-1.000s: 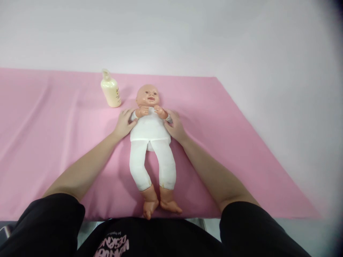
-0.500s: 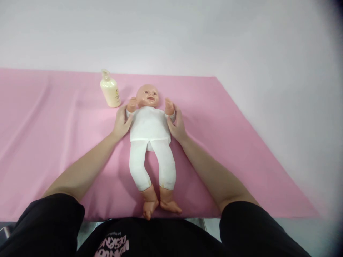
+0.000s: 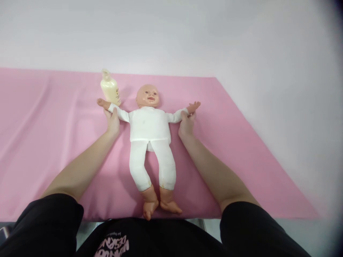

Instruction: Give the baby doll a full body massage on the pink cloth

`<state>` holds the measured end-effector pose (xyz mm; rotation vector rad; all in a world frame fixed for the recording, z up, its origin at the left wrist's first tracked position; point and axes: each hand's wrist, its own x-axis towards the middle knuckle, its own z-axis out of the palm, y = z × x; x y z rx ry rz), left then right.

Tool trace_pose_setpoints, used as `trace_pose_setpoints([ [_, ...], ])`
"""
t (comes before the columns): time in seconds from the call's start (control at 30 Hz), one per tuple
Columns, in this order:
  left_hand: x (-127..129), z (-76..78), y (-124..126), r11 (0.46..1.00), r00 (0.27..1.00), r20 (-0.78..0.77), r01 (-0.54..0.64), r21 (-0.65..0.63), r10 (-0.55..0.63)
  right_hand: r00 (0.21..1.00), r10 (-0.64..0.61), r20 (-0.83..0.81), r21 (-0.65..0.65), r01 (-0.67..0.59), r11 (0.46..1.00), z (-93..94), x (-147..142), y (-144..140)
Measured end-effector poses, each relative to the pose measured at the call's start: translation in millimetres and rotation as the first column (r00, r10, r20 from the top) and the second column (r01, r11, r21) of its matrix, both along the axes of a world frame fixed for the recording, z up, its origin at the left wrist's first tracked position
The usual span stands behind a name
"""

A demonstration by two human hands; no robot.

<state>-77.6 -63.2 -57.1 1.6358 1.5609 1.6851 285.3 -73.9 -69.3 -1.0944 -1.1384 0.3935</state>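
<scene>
Both hands (image 3: 112, 119) (image 3: 186, 123) pinch soft white-sleeved wrists of plastic doll (image 3: 150, 125).

left hand (image 3: 112, 120): fingers curl under doll (image 3: 150, 132) wrist, tips hidden. right hand (image 3: 186, 123): fingertips hidden behind doll sleeve. bottle (image 3: 109, 91): label print too small to read, lower corner hidden behind doll arm. pink sheet (image 3: 241, 142): cut off at left edge. shirt print (image 3: 114, 244): cut by bottom edge. right picture edge dark, blurred.
</scene>
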Motion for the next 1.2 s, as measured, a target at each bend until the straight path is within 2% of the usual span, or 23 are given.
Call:
trace_pose_setpoints([
  [0.1, 7, 12.7, -8, 0.997, 0.997, -0.033, 0.07, 0.035, -0.069, 0.998, 0.046, -0.05, -0.015, -0.047, 0.999, 21.6, -10, -15],
  [0.2, 19, 29.5, -21, 0.982, 0.983, -0.032, 0.18, 0.054, -0.179, 0.988, 0.131, 0.079, 0.051, -0.135, 0.99, 43.9, -22, -31],
  [0.27, 25, 37.8, -30, 0.967, 0.966, -0.083, 0.251, 0.051, -0.246, 0.961, 0.2, 0.189, 0.078, -0.218, 0.973, 51.8, -28, -39],
  [0.33, 30, 42.4, -37, 0.951, 0.938, -0.179, 0.306, 0.035, -0.295, 0.93, 0.243, 0.276, 0.064, -0.27, 0.961, 53.6, -31, -44],
  [0.5, 35, 44.6, -42, 0.924, 0.825, -0.443, 0.383, -0.019, -0.351, 0.85, 0.257, 0.46, 0.008, -0.294, 0.956, 50.6, -35, -49],
  [0.63, 40, 45.1, -40, 0.907, 0.771, -0.515, 0.419, -0.034, -0.375, 0.766, 0.299, 0.569, -0.046, -0.334, 0.942, 54.5, -37, -51],
  [0.73, 40, 44.8, -39, 0.909, 0.763, -0.533, 0.417, -0.025, -0.365, 0.755, 0.296, 0.586, -0.044, -0.335, 0.941, 55.7, -38, -51],
  [0.9, 37, 44.4, -43, 0.932, 0.806, -0.504, 0.362, 0.006, -0.31, 0.817, 0.247, 0.522, 0.005, -0.293, 0.956, 48.9, -37, -49],
  [1.07, 35, 44.2, -43, 0.962, 0.932, -0.297, 0.248, 0.11, -0.207, 0.905, 0.174, 0.389, 0.047, -0.208, 0.977, 45.8, -33, -44],
  [1.2, 27, 40.5, -32, 0.978, 0.978, -0.185, 0.127, 0.167, -0.096, 0.948, 0.08, 0.309, 0.087, -0.112, 0.99, 46.3, -28, -37],
])
